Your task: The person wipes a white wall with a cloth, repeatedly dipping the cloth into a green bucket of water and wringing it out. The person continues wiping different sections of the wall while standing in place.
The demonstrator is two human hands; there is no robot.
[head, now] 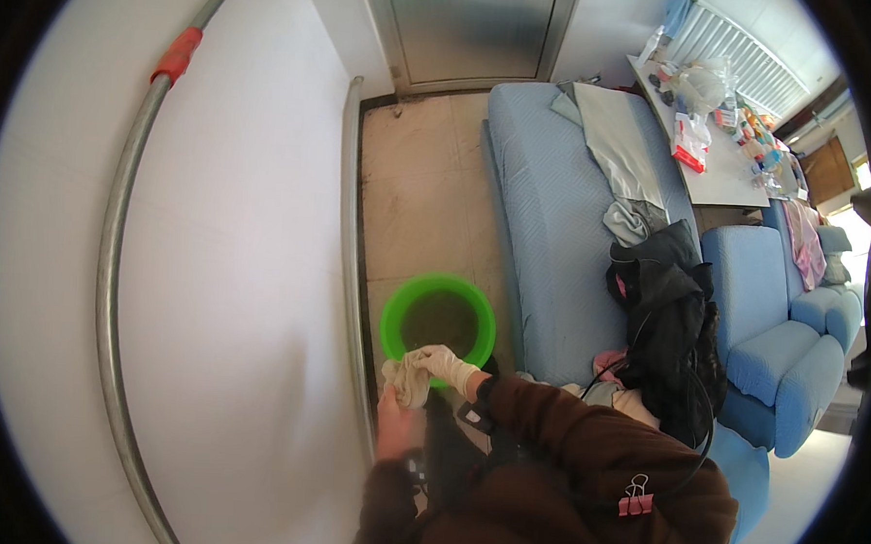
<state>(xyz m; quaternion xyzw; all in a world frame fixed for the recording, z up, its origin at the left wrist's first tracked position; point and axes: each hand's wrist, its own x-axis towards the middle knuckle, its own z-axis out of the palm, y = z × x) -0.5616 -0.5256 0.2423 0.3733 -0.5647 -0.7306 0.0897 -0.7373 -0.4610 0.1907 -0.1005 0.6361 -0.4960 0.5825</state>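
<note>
A bright green plastic basin [483, 314] stands on the tiled floor with murky dark water [440, 322] in it. At the basin's near rim my right hand [446, 364], in a pale glove, grips a wet-looking, greyish-beige cloth [407, 382]. My left hand [398, 420], bare at the back and wrist, holds the same cloth from below, its fingers partly hidden by the fabric. The cloth is bunched between both hands, just above and to the left of the basin's near edge.
A white wall with a metal handrail [109, 258] runs along the left. To the right stands a blue padded couch [546, 240] bearing a black jacket [667, 318]. Behind it are a cluttered white table [724, 179] and a blue armchair [748, 300]. A glazed door [475, 33] closes the far end.
</note>
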